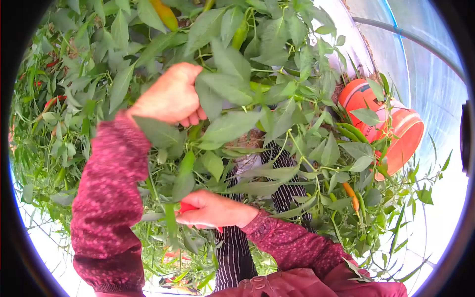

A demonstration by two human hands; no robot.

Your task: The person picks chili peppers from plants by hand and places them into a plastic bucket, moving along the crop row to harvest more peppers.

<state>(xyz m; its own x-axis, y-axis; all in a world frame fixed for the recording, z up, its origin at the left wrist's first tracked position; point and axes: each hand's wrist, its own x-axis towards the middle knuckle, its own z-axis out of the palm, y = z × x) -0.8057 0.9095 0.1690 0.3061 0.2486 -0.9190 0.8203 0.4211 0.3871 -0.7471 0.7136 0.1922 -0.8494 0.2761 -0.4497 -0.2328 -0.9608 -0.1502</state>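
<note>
The pepper plant [230, 131] spread broad, pointed green leaves, upper ones overlapping the fingers of the curled left hand [170, 94]. Lower down, a smooth red object [187, 208] lay enclosed in the right hand's [213, 210] grip, largely hidden, its full shape unclear.

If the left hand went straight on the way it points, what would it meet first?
Most likely the broad green leaf right beside the knuckles of the left hand. They may already be touching; depth is unclear from this one view.
</note>
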